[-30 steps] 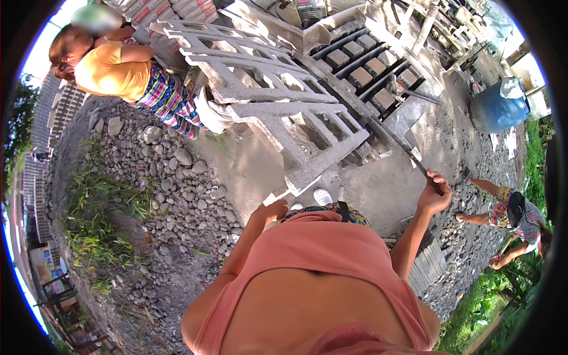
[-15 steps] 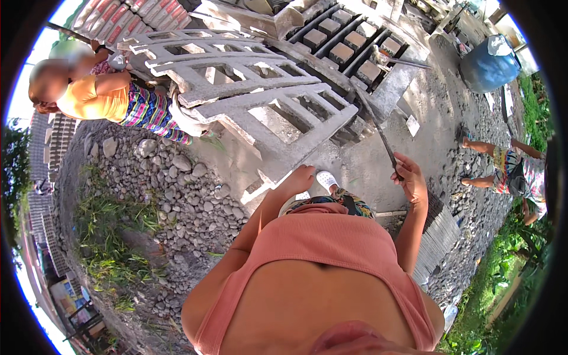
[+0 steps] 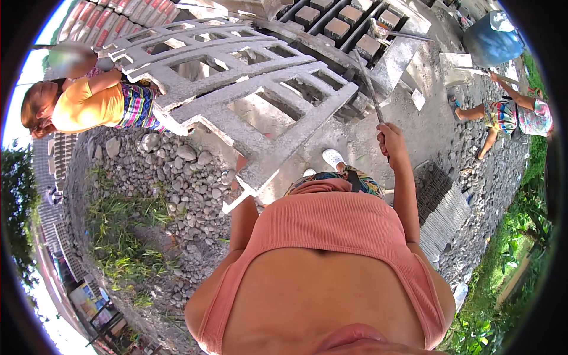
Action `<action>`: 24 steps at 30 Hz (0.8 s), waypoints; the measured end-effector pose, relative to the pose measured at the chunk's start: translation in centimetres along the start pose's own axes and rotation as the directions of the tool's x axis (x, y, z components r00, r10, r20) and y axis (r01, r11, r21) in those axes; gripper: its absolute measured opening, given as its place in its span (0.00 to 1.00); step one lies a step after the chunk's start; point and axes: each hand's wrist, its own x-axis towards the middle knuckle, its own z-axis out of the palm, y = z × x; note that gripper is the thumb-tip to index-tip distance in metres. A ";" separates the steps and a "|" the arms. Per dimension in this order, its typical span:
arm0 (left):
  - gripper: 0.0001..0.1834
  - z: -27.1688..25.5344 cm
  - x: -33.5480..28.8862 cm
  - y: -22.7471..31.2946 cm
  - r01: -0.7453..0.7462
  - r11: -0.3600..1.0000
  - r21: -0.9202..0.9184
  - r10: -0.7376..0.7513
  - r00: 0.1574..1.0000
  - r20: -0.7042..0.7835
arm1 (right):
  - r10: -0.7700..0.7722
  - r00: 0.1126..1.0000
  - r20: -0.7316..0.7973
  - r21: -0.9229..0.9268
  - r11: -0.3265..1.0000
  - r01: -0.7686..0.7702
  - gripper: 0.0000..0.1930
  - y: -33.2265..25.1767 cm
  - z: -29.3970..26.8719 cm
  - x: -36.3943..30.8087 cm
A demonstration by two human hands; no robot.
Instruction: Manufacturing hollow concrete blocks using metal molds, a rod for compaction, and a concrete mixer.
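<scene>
My right hand [image 3: 392, 142] is closed round the near end of a long thin bar [image 3: 370, 86], which slants away toward the block mould. At the near end of a grey concrete lattice frame [image 3: 260, 155], my left arm [image 3: 243, 222] passes underneath. The frame hides most of my left hand, so its fingers cannot be made out. Several similar lattice frames [image 3: 207, 80] lie side by side beyond it. A person in a yellow top [image 3: 97, 102] stands at their left side.
Stones [image 3: 192, 177] and grass [image 3: 127, 228] lie to the left. Grey ridged sheets [image 3: 444, 204] are stacked by my right elbow. Farther off are a dark mould with square blocks [image 3: 337, 28], a blue barrel [image 3: 494, 41], piled bags [image 3: 112, 23] and another person [image 3: 523, 117] at the right.
My left hand has gone from in front of my waist to beneath the frame's near end. My right hand has moved up and left with the bar. The person at right has shifted.
</scene>
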 end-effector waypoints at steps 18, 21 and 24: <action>0.29 6.1 1.7 14.2 0.257 0.244 -0.935 0.430 0.835 0.342 | -0.516 0.830 0.214 -0.034 0.845 0.534 0.17 7.3 -2.5 -10.8; 0.37 7.7 1.2 15.2 0.375 0.133 -0.917 0.600 0.706 0.376 | -0.394 0.899 0.193 -0.134 0.897 0.422 0.15 13.5 -4.7 -13.7; 0.33 8.5 -0.2 15.3 0.511 0.127 -0.850 0.733 0.529 0.428 | -0.255 0.946 0.200 -0.176 0.940 0.291 0.16 14.1 -4.3 -15.5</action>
